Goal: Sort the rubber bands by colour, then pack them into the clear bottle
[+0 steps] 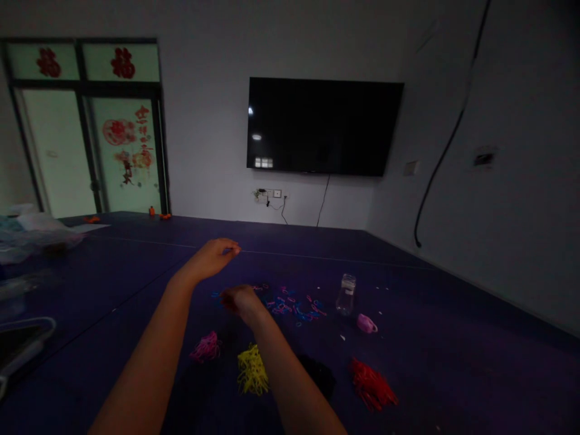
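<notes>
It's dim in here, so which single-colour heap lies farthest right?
The red heap, nearer you than the clear jar; the pink heap, yellow heap and dark heap all lie farther left.

Purple surface (453, 344) with colourful bands (252, 370) (some in heaps), clear bottle (346, 299).

Home-like room: wall-mounted television (324, 127), glass door (109, 178), red decals (118, 131).

Hands (212, 257), two; heaps (252, 370), four, one each pink, yellow, red and black; clear bottle (346, 299), one; pink cap (365, 324), one; television (324, 127), one; loose elastic bands (281, 308), numerous, blur preventing exact count.
</notes>
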